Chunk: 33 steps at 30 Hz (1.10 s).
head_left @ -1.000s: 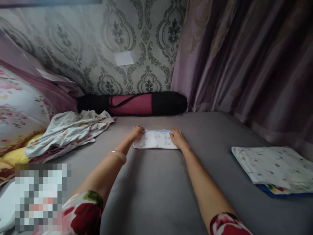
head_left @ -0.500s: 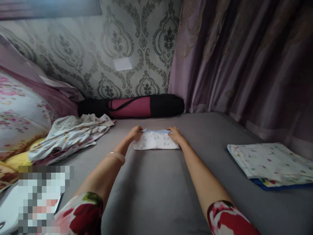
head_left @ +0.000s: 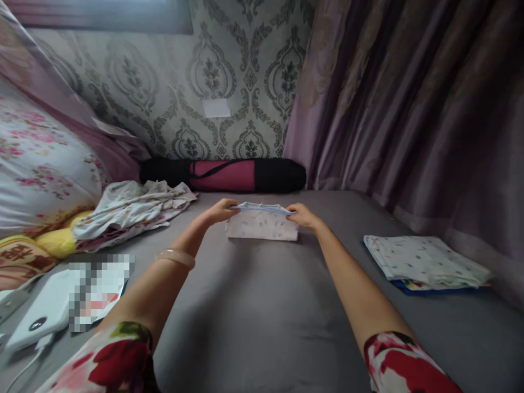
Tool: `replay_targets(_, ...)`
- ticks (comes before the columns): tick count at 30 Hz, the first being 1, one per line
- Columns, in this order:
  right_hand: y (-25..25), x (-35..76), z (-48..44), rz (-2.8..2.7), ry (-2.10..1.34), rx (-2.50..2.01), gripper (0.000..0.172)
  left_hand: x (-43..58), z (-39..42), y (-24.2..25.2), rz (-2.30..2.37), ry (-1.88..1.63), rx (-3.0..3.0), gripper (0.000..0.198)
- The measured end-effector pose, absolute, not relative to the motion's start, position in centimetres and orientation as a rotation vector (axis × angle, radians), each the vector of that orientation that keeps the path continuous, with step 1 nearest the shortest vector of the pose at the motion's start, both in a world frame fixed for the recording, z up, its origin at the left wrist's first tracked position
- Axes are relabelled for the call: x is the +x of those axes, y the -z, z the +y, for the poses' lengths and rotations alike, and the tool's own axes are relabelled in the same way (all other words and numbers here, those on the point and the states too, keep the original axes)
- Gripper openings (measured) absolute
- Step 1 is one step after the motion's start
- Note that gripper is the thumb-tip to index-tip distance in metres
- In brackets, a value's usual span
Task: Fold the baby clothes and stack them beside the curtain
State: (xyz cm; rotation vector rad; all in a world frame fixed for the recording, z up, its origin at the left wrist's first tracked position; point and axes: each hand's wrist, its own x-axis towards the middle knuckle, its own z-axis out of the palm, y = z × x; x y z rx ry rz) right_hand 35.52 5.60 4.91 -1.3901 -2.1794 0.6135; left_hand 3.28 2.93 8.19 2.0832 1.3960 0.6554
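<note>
A small folded white garment [head_left: 262,225] with a faint print and a pale blue edge is held up over the grey bed sheet [head_left: 262,305], its front face hanging down. My left hand [head_left: 222,210] pinches the left end of the blue edge, thumb and fingers closed on the cloth. At the opposite end, my right hand [head_left: 302,214] grips the same edge between thumb and fingers. Whether the garment's lower edge touches the sheet I cannot tell.
Folded patterned clothes [head_left: 426,262] lie stacked at the right. To the left are a crumpled heap of clothes [head_left: 131,210], a yellow cushion [head_left: 55,243], and a white power bank [head_left: 45,311] with a cable. A black and maroon roll bag [head_left: 225,176] lies against the wall.
Both hands have raised the blue edge of the garment, so it now hangs more upright. The view has shifted slightly, bringing the power bank further into sight.
</note>
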Motion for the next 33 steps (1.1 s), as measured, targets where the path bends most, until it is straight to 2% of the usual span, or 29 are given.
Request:
replay_targets(7, -7.2, 36.3, 2.2, -2.212, -0.715, -1.243, 0.021, 2.8, -0.8, -9.1, 1.329, -0.698, 2.057, 0.028)
replay_targets(16, -9.5, 37.4, 2.0, -2.25, -0.678, -1.315, 0.021, 3.5, -0.5, -11.3, 1.264, -0.727, 2.036, 0.035)
replay_targets(19, -9.5, 37.4, 1.8, -2.22, -0.56, -1.304, 0.026, 3.9, -0.1, -11.0, 1.291, -0.855, 2.092, 0.032)
replay_targets(22, -8.7, 37.3, 0.8, -2.158, -0.339, -1.241, 0.036, 4.1, -0.5, -10.2, 1.39, -1.069, 2.176, 0.03)
replay_targets(24, -7.4, 37.2, -0.4, -2.165, -0.216, -1.228, 0.041, 3.9, -1.5, -9.3, 1.438, -1.083, 2.275, 0.03)
replay_targets(33, -0.7, 38.0, -7.1, -2.519, -0.155, -1.064, 0.043, 2.5, -9.2, -1.4, 1.248, -0.597, 2.641, 0.041)
